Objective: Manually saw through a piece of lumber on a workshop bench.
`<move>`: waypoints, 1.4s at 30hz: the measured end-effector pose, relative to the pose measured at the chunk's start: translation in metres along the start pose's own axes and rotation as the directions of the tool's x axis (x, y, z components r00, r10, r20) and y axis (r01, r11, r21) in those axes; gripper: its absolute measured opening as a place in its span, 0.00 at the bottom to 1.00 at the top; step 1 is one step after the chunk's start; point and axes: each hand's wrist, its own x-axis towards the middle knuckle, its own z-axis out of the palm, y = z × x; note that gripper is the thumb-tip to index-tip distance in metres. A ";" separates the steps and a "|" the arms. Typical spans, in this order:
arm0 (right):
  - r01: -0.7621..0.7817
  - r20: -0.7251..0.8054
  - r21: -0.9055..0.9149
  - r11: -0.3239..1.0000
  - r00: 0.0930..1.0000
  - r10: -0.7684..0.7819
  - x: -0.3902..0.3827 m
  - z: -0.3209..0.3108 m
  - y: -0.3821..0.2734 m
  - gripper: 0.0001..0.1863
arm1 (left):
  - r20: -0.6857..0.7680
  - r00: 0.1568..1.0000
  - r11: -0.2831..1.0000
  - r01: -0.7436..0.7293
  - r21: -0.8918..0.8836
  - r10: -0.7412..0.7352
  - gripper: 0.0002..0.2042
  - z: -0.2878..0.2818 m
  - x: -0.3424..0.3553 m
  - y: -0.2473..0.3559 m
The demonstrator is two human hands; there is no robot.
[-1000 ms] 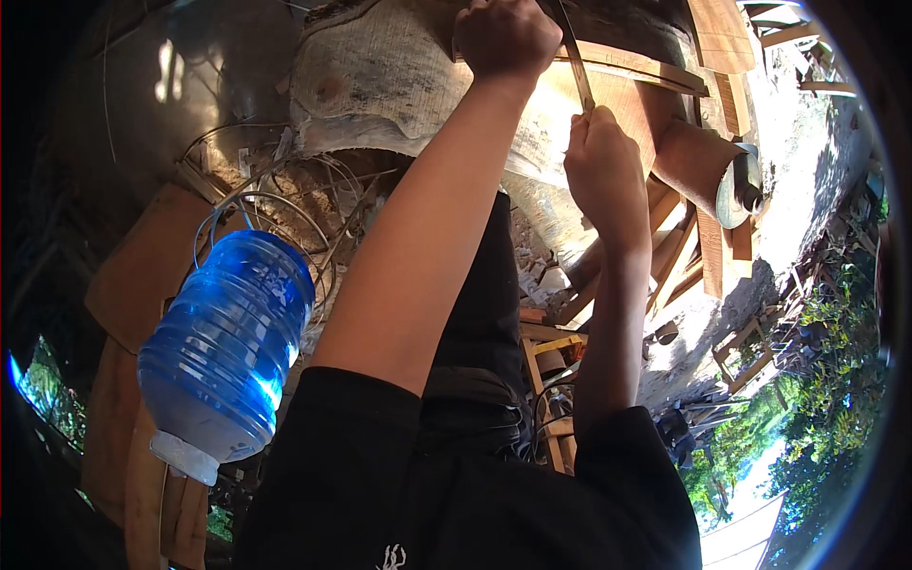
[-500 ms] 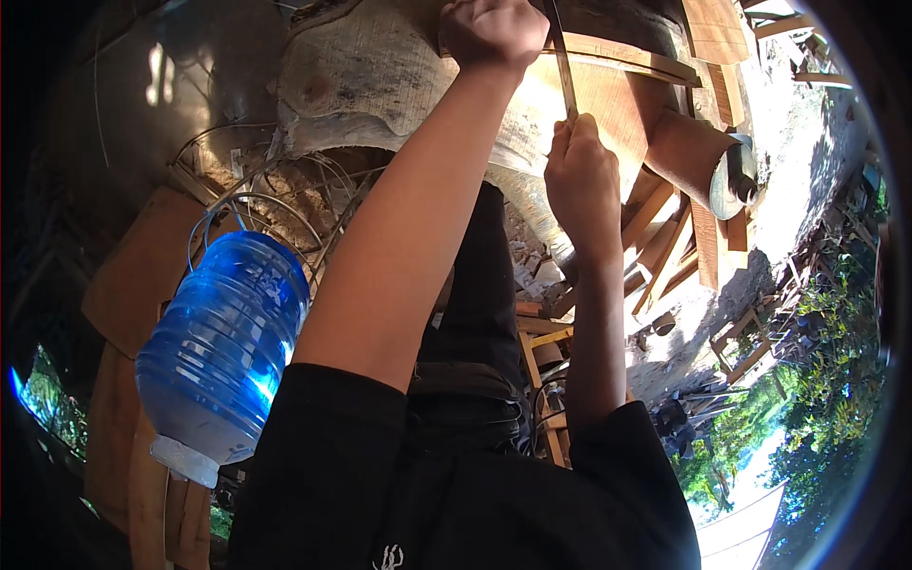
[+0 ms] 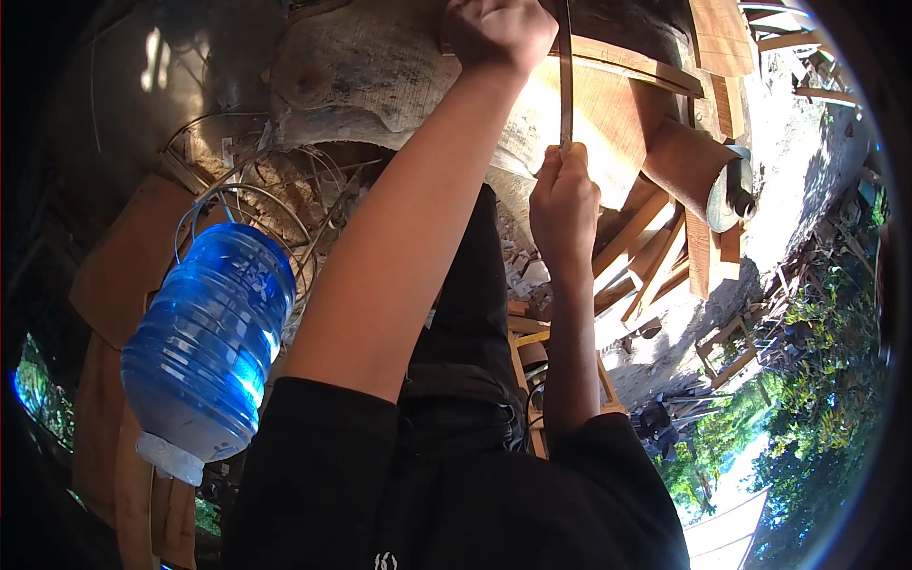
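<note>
My left hand [image 3: 503, 33], at the top of the view, is closed in a fist over the left part of a thin wooden strip [image 3: 632, 63]. Its fingertips are hidden. The strip lies across a broad, worn wooden slab [image 3: 351, 71]. My right hand [image 3: 565, 204], nearer to me, is wrapped round the near end of a long, narrow metal blade [image 3: 567, 90]. This blade points away from me, crosses the strip just right of my left fist and runs out of the top edge. Its handle is hidden in my grip.
Left of my arm sits a blue water jug [image 3: 204, 342] with a white-wrapped neck. Looped wire [image 3: 256, 204] lies behind it. To the right are a brown roll [image 3: 698, 171], loose wooden offcuts [image 3: 655, 256] and a pale board [image 3: 717, 33]. Green foliage [image 3: 822, 380] shows beyond.
My right hand has drawn back toward me and slightly left, pulling the blade along. The blade now stands straighter. My left fist keeps its place on the strip, and the whole view shifts a little.
</note>
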 end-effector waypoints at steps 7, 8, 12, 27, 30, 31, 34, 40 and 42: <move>0.125 -0.019 -0.014 0.992 0.992 -0.126 0.009 0.015 -0.014 0.10 | 0.061 0.993 0.905 0.065 0.420 -0.100 0.12 0.055 -0.001 -0.042; 0.060 0.021 -0.052 0.997 0.998 -0.059 -0.008 0.011 0.001 0.10 | 0.073 0.992 0.914 0.063 0.400 -0.101 0.12 0.051 -0.005 -0.029; 0.040 -0.036 0.020 0.999 0.999 -0.039 0.020 0.003 0.001 0.08 | 0.134 0.968 0.969 0.225 -0.099 -0.211 0.12 0.005 -0.001 0.006; 0.115 -0.121 -0.018 0.993 0.986 -0.116 0.042 0.010 -0.001 0.09 | 0.106 0.994 1.000 -0.014 0.003 0.013 0.10 0.024 -0.007 -0.003; 0.053 0.017 0.029 0.998 0.998 -0.053 -0.010 0.018 -0.002 0.09 | -0.025 0.996 0.979 -0.078 0.189 0.084 0.09 0.055 -0.005 -0.042; 0.007 0.010 0.026 1.000 1.000 -0.007 -0.009 0.010 0.007 0.09 | 0.236 0.972 0.985 -0.062 0.160 0.023 0.09 0.046 -0.006 -0.024; 0.056 -0.056 -0.008 0.998 0.997 -0.057 0.025 0.006 -0.003 0.09 | 0.290 0.939 0.971 0.220 -0.095 -0.185 0.10 0.056 -0.006 -0.017; 0.043 -0.026 -0.019 0.999 0.999 -0.043 0.008 0.005 0.002 0.10 | -0.422 0.901 0.995 -0.085 0.051 0.098 0.09 0.098 -0.015 -0.031; 0.110 0.011 0.098 0.989 0.994 -0.111 -0.019 0.016 -0.013 0.10 | -0.434 0.893 0.976 -0.022 0.219 0.117 0.09 0.105 0.000 -0.092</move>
